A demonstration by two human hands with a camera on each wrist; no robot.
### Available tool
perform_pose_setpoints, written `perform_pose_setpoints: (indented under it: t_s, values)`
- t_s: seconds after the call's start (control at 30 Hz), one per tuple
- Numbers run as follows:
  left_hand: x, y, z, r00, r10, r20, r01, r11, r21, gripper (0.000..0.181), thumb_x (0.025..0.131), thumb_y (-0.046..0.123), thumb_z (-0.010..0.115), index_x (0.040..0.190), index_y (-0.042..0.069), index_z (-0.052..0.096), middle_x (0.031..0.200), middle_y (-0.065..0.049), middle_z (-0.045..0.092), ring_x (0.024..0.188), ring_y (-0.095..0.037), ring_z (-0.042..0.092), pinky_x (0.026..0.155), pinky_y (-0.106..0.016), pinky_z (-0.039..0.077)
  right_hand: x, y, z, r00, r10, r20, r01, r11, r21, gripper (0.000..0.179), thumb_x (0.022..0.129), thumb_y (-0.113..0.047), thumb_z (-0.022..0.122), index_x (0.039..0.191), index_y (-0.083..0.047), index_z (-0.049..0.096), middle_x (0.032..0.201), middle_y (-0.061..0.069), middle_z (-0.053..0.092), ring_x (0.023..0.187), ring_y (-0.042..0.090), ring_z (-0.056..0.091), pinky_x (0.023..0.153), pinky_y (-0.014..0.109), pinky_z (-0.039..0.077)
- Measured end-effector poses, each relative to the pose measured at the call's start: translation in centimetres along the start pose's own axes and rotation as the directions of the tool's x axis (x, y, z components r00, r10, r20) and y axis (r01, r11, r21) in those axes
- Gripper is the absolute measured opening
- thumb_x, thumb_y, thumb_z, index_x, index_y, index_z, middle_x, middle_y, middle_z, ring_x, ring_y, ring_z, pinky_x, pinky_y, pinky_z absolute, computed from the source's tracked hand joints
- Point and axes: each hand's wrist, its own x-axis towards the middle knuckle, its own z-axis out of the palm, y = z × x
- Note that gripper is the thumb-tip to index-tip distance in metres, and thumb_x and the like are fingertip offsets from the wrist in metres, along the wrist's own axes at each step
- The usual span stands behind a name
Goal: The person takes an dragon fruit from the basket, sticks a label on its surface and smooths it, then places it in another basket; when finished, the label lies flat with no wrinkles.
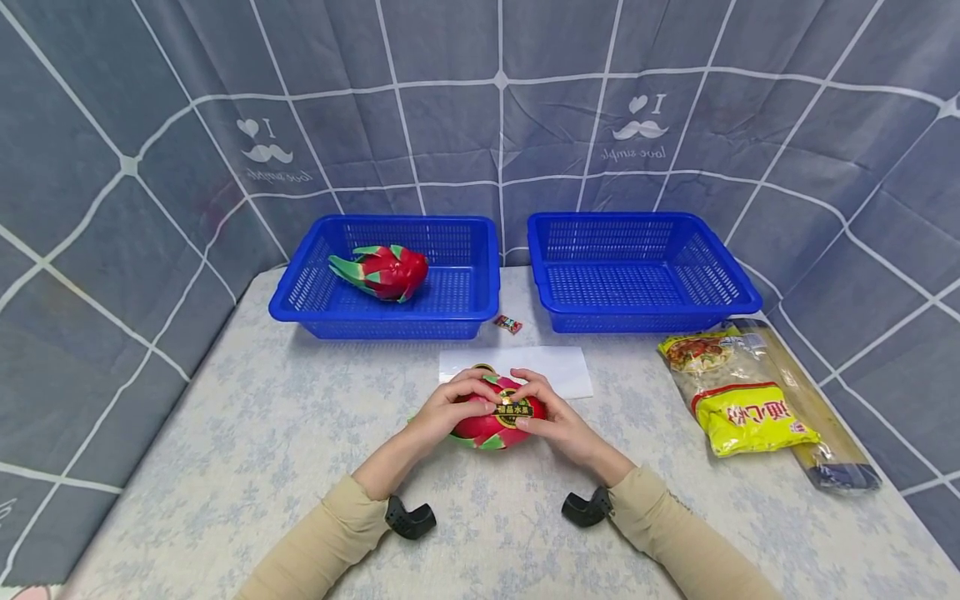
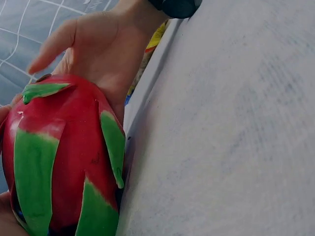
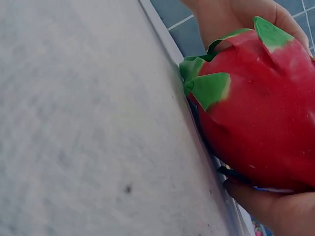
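Observation:
A red dragon fruit [image 1: 487, 433] with green scales lies on the table, a round black-and-gold sticker [image 1: 514, 409] on its upper side. From the left, my left hand [image 1: 450, 408] grips the fruit, thumb at the sticker's edge. My right hand [image 1: 558, 421] holds the opposite side, thumb and fingers bent around the sticker. In the left wrist view the dragon fruit [image 2: 74, 142] shows its green scales, with the right hand [image 2: 106, 54] behind it. In the right wrist view fingers [image 3: 275, 209] support the fruit [image 3: 266, 113] low down.
Behind the hands lies a white sheet [image 1: 566, 375] with another round sticker [image 1: 484, 367]. A blue basket [image 1: 382, 317] at back left holds a second dragon fruit [image 1: 393, 273]; another blue basket [image 1: 645, 321] stands right. A yellow food bag [image 1: 750, 417], a long clear package [image 1: 832, 425] and a small wrapper [image 1: 507, 323] lie nearby.

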Motion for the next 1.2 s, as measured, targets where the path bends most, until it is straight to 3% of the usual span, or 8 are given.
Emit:
perform_pose_setpoints:
  t_s: [0.1,0.23,0.37,0.57,0.7,0.9,1.07,1.2]
  values:
    - [-0.1,0.0,0.1,0.999,0.034,-0.016,-0.034,0.999,0.016,0.017,0.081,0.002,0.067,0.094,-0.008,0.065,0.128,-0.02,0.049,0.126,-0.028,0.037,0.101,-0.037,0.034,0.0,0.3,0.1,0.999,-0.043,-0.013,0.041,0.996,-0.074,0.036,0.086,0.001,0.063,0.12,-0.002,0.05,0.147,0.029,0.014,0.135,0.039,0.019,0.102,0.021,0.031]
    - [-0.1,0.0,0.3,0.999,0.038,-0.036,-0.037,0.998,0.046,0.018,0.077,0.004,0.074,0.091,-0.004,0.066,0.127,-0.018,0.051,0.123,-0.025,0.041,0.096,-0.033,0.039,0.0,0.4,0.2,0.998,-0.047,-0.03,0.044,0.996,-0.08,0.038,0.085,0.003,0.065,0.12,0.001,0.05,0.147,0.027,0.017,0.135,0.036,0.022,0.102,0.021,0.032]
    - [-0.2,0.2,0.4,0.999,0.0,-0.041,0.003,0.999,0.052,0.016,0.078,0.004,0.073,0.09,-0.003,0.066,0.129,-0.016,0.05,0.125,-0.023,0.04,0.1,-0.038,0.035,0.0,0.2,0.1,1.0,-0.014,-0.023,0.015,1.0,0.02,0.031,0.088,0.003,0.056,0.117,-0.006,0.055,0.148,0.024,0.017,0.135,0.035,0.02,0.102,0.022,0.031]
    - [-0.1,0.3,0.4,0.999,-0.019,-0.035,0.02,1.0,0.022,0.014,0.079,0.004,0.07,0.09,-0.004,0.064,0.132,-0.02,0.046,0.127,-0.024,0.037,0.104,-0.044,0.027,0.0,0.2,-0.1,1.0,0.028,-0.008,-0.026,0.988,0.15,0.028,0.087,0.002,0.049,0.102,-0.02,0.056,0.147,0.025,0.014,0.13,0.033,0.023,0.095,0.025,0.04]
    - [-0.2,0.2,0.4,1.0,-0.003,-0.03,0.003,1.0,0.025,0.015,0.08,0.004,0.07,0.092,-0.004,0.064,0.133,-0.018,0.046,0.127,-0.024,0.036,0.104,-0.045,0.026,-0.1,0.1,0.0,1.0,0.003,-0.027,0.0,0.996,0.09,0.02,0.086,0.002,0.055,0.102,-0.01,0.051,0.146,0.028,0.017,0.13,0.032,0.026,0.097,0.025,0.038]
    - [-0.3,-0.2,0.2,0.999,0.0,-0.034,0.003,0.997,0.071,0.023,0.078,-0.003,0.072,0.1,-0.003,0.067,0.135,-0.018,0.045,0.129,-0.025,0.035,0.102,-0.042,0.032,0.0,-0.1,0.1,0.999,0.011,-0.045,-0.01,1.0,0.024,0.037,0.085,-0.002,0.066,0.115,0.004,0.045,0.146,0.023,0.028,0.134,0.027,0.03,0.102,0.025,0.035]
    - [-0.2,0.0,0.3,0.999,-0.025,-0.037,0.027,0.997,0.071,0.025,0.077,-0.007,0.07,0.101,-0.007,0.065,0.136,-0.023,0.043,0.13,-0.029,0.033,0.102,-0.042,0.033,0.1,-0.4,-0.4,0.999,0.021,-0.025,-0.022,0.999,-0.043,0.037,0.084,0.0,0.067,0.115,0.002,0.048,0.144,0.02,0.035,0.133,0.032,0.032,0.102,0.026,0.035]
    - [-0.1,0.1,0.5,0.999,-0.042,-0.034,0.044,0.998,0.048,0.021,0.08,-0.002,0.069,0.1,-0.006,0.066,0.135,-0.019,0.044,0.129,-0.025,0.033,0.103,-0.043,0.029,0.2,-1.3,-1.1,0.999,0.052,0.014,-0.05,0.987,-0.154,0.041,0.082,0.0,0.071,0.117,-0.004,0.049,0.142,0.019,0.038,0.121,0.037,0.046,0.091,0.03,0.046]
